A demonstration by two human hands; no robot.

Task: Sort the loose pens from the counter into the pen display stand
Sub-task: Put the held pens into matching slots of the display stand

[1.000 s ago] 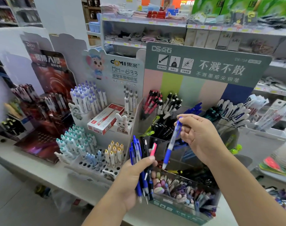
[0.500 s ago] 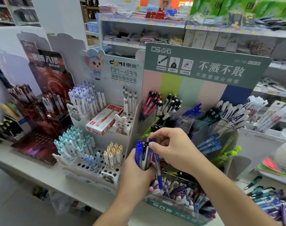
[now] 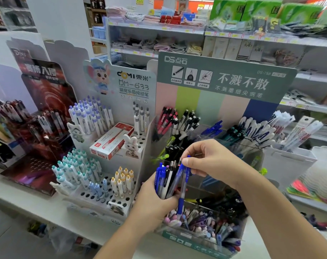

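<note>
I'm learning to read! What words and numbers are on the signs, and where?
"DS点石", "不溅不散", "DS-758": green header board.
"DOMI 東米", "DM-633": white mouse-picture board.
Red board wording, red box and shelf tags: too blurred or small.

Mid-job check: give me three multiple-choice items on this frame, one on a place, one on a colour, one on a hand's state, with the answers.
1. Where does the red-and-white box lie?
A. on the white stand with the mouse cartoon
B. in the clear front bin
C. on the floor

2. What colour is the pen that the right hand pinches?
A. red
B. blue
C. green

3. What is the left hand doing?
A. resting flat on the counter
B. pointing at the sign
C. gripping a bundle of pens

Answers: 1 A, it lies tilted between the pens on that stand's steps. 2 B, its cap and grip are blue. 3 C, its fingers curl round several upright pens.
</note>
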